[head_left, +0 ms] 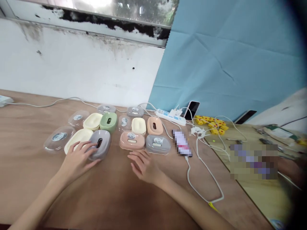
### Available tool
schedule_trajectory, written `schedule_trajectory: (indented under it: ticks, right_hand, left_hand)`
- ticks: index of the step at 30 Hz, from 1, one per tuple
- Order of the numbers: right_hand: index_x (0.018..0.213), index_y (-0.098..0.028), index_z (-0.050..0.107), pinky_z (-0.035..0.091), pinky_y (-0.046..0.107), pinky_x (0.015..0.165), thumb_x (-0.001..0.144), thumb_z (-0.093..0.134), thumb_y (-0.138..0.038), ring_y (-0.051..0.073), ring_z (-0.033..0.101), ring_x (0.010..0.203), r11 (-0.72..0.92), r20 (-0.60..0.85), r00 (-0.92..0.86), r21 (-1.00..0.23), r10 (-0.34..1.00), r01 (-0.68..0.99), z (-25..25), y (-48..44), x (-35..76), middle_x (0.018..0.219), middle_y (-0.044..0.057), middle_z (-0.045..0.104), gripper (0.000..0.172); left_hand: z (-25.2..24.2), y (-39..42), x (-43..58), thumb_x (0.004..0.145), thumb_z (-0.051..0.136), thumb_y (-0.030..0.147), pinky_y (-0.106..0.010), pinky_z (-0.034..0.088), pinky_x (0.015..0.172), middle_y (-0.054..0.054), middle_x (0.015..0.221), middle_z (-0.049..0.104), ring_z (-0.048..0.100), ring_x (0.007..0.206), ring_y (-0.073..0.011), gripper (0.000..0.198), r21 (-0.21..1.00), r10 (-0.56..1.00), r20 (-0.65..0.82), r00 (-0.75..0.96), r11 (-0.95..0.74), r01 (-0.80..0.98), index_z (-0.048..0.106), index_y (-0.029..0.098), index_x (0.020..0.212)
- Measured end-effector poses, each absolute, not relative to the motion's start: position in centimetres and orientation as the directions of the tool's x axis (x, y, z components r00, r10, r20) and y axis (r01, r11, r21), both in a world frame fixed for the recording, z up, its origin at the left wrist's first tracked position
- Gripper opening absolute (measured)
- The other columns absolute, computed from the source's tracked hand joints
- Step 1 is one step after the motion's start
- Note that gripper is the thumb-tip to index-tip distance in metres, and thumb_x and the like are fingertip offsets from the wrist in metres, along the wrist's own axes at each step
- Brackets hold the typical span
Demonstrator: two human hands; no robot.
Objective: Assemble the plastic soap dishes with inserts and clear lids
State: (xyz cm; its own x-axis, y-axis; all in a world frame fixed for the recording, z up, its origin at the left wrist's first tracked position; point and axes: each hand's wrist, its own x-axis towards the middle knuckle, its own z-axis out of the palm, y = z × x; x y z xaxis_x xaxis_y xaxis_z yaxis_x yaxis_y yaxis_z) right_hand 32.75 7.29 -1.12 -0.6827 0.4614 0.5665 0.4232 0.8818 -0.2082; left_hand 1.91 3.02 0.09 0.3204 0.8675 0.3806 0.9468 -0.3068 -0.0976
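Brown table (21, 185): left of centre, a left hand (75, 160), fingers loosely spread, hold unclear, is resting over a cream dish (80, 135) and grey box (105, 148); mid-frame, a half-curled, empty right hand (148, 167) is hanging beside a pink box (133, 145), positioning seemingly under way, next likely needing firmer grip.

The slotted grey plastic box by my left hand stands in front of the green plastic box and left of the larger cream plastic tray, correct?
Not quite: the head view shows the grey box right of the larger cream tray, not left. It does stand by your left hand, in front of the green box.
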Motion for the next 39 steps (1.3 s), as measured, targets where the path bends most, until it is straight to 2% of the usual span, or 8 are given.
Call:
schedule_trajectory:
  ticks: [8, 12, 18, 22, 25, 30, 34, 39]
  right_hand:
    - [0.122, -0.020, 0.044, 0.055, 0.036, 0.084, 0.083, 0.053, -0.017, 0.019, 0.065, 0.094, 0.581, 0.230, -0.645, -0.707, 0.728, 0.403, -2.0, 4.8, 29.8, 0.115, 0.009, 0.062, 0.041]
    - [0.126, -0.021, 0.040, 0.056, 0.035, 0.083, 0.081, 0.057, -0.018, 0.018, 0.064, 0.097, 0.381, 0.112, -0.553, -0.834, 0.825, 0.399, -1.7, 3.7, 30.2, 0.119, 0.011, 0.059, 0.048]
    - [0.139, -0.019, 0.035, 0.034, 0.053, 0.110, 0.076, 0.063, -0.023, 0.033, 0.026, 0.140, 0.699, 0.184, -0.756, -0.561, 0.627, 0.443, -0.6, 2.0, 31.0, 0.150, 0.016, 0.029, 0.070]
    - [0.140, -0.012, 0.038, 0.031, 0.063, 0.108, 0.080, 0.063, -0.040, 0.042, 0.012, 0.142, 0.768, 0.146, -0.796, -0.410, 0.587, 0.491, -1.4, 1.3, 31.0, 0.149, 0.016, 0.034, 0.071]
    - [0.135, -0.011, 0.046, 0.036, 0.066, 0.104, 0.081, 0.061, -0.044, 0.045, 0.016, 0.140, 0.768, 0.177, -0.772, -0.369, 0.611, 0.524, -2.2, 1.0, 30.9, 0.147, 0.017, 0.038, 0.064]
    - [0.126, -0.011, 0.055, 0.042, 0.065, 0.098, 0.082, 0.062, -0.035, 0.047, 0.024, 0.137, 0.796, 0.275, -0.749, -0.283, 0.602, 0.535, -2.7, 0.9, 30.7, 0.140, 0.018, 0.047, 0.051]
    - [0.124, -0.010, 0.057, 0.046, 0.064, 0.095, 0.081, 0.063, -0.034, 0.046, 0.028, 0.136, 0.812, 0.320, -0.746, -0.252, 0.583, 0.526, -2.8, 0.8, 30.9, 0.136, 0.020, 0.051, 0.049]
    - [0.123, -0.010, 0.058, 0.048, 0.061, 0.095, 0.081, 0.063, -0.034, 0.044, 0.038, 0.131, 0.814, 0.340, -0.740, -0.246, 0.581, 0.526, -3.0, 0.6, 31.6, 0.135, 0.020, 0.052, 0.049]
  left_hand:
    - [-2.1, 1.4, 3.2, 0.094, 0.046, 0.030, -0.046, 0.031, 0.101, -0.005, 0.107, 0.071, 0.064, 0.103, -0.0240, 0.022, -0.073, 0.780, 0.446, 0.439, -0.458, 0.886, 0.062, 0.022, 0.107]
    - [-1.8, -0.7, 5.8, 0.094, 0.046, 0.029, -0.042, 0.034, 0.102, -0.005, 0.099, 0.071, 0.066, 0.095, -0.0207, 0.020, -0.011, 0.721, 0.510, 0.470, -0.541, 0.841, 0.062, 0.019, 0.102]
    - [-2.0, -2.9, 10.4, 0.093, 0.047, 0.029, -0.040, 0.039, 0.100, -0.004, 0.093, 0.071, 0.065, 0.093, -0.0185, 0.017, 0.099, 0.686, 0.562, 0.463, -0.611, 0.785, 0.061, 0.020, 0.100]
    - [-1.6, -2.3, 9.2, 0.089, 0.051, 0.051, -0.042, 0.035, 0.104, -0.008, 0.108, 0.068, 0.059, 0.109, -0.0226, 0.039, 0.150, 0.695, 0.509, 0.508, -0.653, 0.743, 0.055, 0.020, 0.112]
    - [-0.3, -0.5, 4.4, 0.090, 0.046, 0.051, -0.043, 0.035, 0.104, -0.011, 0.126, 0.058, 0.047, 0.125, -0.0254, 0.045, 0.178, 0.790, 0.507, 0.344, -0.487, 0.855, 0.048, 0.021, 0.123]
    - [1.5, 3.4, -5.1, 0.089, 0.041, 0.050, -0.047, 0.026, 0.109, -0.013, 0.139, 0.043, 0.036, 0.130, -0.0306, 0.046, 0.228, 0.879, 0.392, -0.270, 0.191, 0.955, 0.053, 0.017, 0.120]
    - [1.4, 5.2, -9.0, 0.089, 0.038, 0.052, -0.058, 0.030, 0.102, -0.020, 0.141, 0.041, 0.034, 0.131, -0.0396, 0.058, 0.261, 0.896, 0.235, -0.377, 0.315, 0.912, 0.047, 0.011, 0.129]
    - [0.9, 5.7, -10.0, 0.092, 0.033, 0.053, -0.036, 0.047, 0.089, -0.011, 0.130, 0.056, 0.056, 0.109, -0.0269, 0.061, 0.351, 0.927, 0.087, -0.364, 0.313, 0.882, 0.039, 0.013, 0.137]
